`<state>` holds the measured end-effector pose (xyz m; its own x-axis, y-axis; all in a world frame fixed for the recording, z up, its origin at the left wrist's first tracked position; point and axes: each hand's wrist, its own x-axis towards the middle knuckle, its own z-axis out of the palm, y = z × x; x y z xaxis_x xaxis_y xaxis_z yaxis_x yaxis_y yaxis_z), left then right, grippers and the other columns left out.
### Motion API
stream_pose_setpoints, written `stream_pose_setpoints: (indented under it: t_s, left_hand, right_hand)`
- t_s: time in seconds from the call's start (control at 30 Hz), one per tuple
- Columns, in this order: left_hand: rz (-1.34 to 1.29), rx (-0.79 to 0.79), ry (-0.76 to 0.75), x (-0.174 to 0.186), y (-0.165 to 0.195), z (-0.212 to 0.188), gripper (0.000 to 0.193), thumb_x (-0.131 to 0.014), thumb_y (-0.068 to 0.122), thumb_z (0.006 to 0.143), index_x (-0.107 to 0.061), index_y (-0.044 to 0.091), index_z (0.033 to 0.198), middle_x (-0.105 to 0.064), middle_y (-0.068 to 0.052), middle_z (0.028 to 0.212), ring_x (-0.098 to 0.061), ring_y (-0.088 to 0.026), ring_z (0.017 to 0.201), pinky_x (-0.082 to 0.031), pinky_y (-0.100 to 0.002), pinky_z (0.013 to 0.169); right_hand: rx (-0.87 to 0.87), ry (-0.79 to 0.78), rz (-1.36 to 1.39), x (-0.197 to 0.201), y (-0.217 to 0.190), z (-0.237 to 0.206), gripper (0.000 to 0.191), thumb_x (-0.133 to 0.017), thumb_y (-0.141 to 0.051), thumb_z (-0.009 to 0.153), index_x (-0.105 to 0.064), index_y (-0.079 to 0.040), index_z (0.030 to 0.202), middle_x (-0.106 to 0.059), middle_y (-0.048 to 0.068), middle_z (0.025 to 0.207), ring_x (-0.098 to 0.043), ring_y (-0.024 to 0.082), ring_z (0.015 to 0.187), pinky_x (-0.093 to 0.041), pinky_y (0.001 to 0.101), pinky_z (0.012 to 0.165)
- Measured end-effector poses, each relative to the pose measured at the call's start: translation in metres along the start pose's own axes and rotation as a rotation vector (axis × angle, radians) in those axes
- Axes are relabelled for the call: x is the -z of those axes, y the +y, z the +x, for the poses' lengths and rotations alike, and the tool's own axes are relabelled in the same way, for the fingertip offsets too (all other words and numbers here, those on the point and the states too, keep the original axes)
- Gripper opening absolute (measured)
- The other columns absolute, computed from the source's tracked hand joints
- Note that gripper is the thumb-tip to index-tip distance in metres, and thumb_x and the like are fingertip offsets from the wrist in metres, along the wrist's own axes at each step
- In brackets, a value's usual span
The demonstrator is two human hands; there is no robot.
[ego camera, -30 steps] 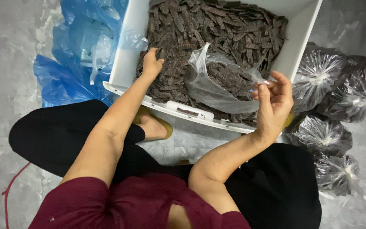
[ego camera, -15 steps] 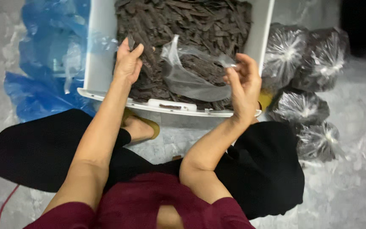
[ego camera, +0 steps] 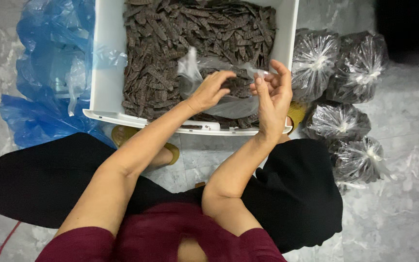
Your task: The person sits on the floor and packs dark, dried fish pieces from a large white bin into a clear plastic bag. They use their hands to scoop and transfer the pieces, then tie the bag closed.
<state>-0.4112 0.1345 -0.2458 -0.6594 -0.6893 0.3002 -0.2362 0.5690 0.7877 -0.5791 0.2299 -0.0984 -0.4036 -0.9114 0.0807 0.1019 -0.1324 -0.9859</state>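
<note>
Holding the mouth of a clear plastic bag [ego camera: 229,97] open, the right hand [ego camera: 270,94] has its thumb and fingers pinched on the bag's rim, the other fingers spread upright. The left hand [ego camera: 212,90] curls at the bag's opening with its fingers bent inward; whether it grips any of the dark pieces cannot be told, since the fingers hide the palm side. The bag lies on top of the heap, already partly filled with the same dark brown ridged strips [ego camera: 170,58] that fill the white plastic tub [ego camera: 104,63] right to its walls.

Judging from this, the step in hand is filling: a portion goes into the bag while the other hand keeps it open. The next move seems to call for the right hand to keep the rim wide and steady, and for the left to slide deep enough past the film that nothing catches on the edge and spills back.

Outward from the tub, 4 filled and tied clear bags [ego camera: 338,121] of the same strips lie on the grey marbled floor [ego camera: 403,194] at the person's right, touching one another. At the left, crumpled blue plastic sheeting [ego camera: 40,73] lies against the tub's side. The person sits low behind the tub in dark trousers and a maroon top, a yellow slipper [ego camera: 122,135] showing just under the tub's near rim.
</note>
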Motion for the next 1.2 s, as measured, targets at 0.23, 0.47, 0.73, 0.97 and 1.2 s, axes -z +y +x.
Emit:
stream_pose_setpoints:
  t_s: [0.23,0.47,0.73,0.97,1.2]
  left_hand:
    - [-0.136,0.072,0.314,0.038,-0.003,-0.013,0.012,-0.07,0.007,0.097,-0.073,0.002,0.108,-0.073,-0.011,0.11,-0.07,-0.025,0.105,-0.055,-0.035,0.095]
    - [0.026,0.334,0.648,0.128,-0.084,-0.057,0.01,-0.072,0.005,0.094,-0.075,0.003,0.103,-0.074,-0.009,0.097,-0.071,-0.017,0.086,-0.056,-0.029,0.077]
    - [0.724,0.263,0.023,0.104,-0.107,-0.097,0.05,-0.076,0.003,0.06,-0.074,0.007,0.11,-0.057,-0.024,0.128,-0.047,-0.047,0.121,-0.042,-0.052,0.093]
    - [0.93,0.261,-0.247,0.101,-0.103,-0.095,0.035,-0.072,0.0,0.073,-0.071,0.007,0.108,-0.057,-0.018,0.127,-0.047,-0.041,0.129,-0.04,-0.05,0.102]
    - [0.673,0.308,-0.121,0.103,-0.111,-0.094,0.027,-0.062,-0.007,0.083,-0.059,0.005,0.107,-0.067,-0.017,0.107,-0.062,-0.038,0.111,-0.044,-0.053,0.102]
  right_hand:
    - [-0.025,0.007,-0.013,0.005,0.005,-0.004,0.044,-0.071,-0.005,0.103,-0.052,0.0,0.143,-0.067,0.007,0.105,-0.067,0.012,0.088,-0.055,0.0244,0.077]
    - [0.022,-0.061,-0.006,0.005,0.013,0.0,0.041,-0.069,-0.001,0.109,-0.052,0.001,0.146,-0.068,0.009,0.11,-0.067,0.013,0.092,-0.056,0.0261,0.085]
    - [0.042,-0.096,-0.069,0.002,0.01,0.003,0.04,-0.068,-0.001,0.111,-0.051,0.001,0.146,-0.07,0.011,0.112,-0.068,0.012,0.09,-0.056,0.0247,0.084]
    - [0.032,-0.081,-0.062,0.003,0.009,0.002,0.04,-0.07,-0.003,0.111,-0.052,0.001,0.146,-0.07,0.011,0.11,-0.068,0.013,0.09,-0.056,0.0249,0.084]
    - [0.027,-0.07,-0.063,0.002,0.009,-0.002,0.04,-0.073,-0.005,0.11,-0.053,0.002,0.144,-0.07,0.012,0.11,-0.07,0.016,0.095,-0.058,0.0275,0.087]
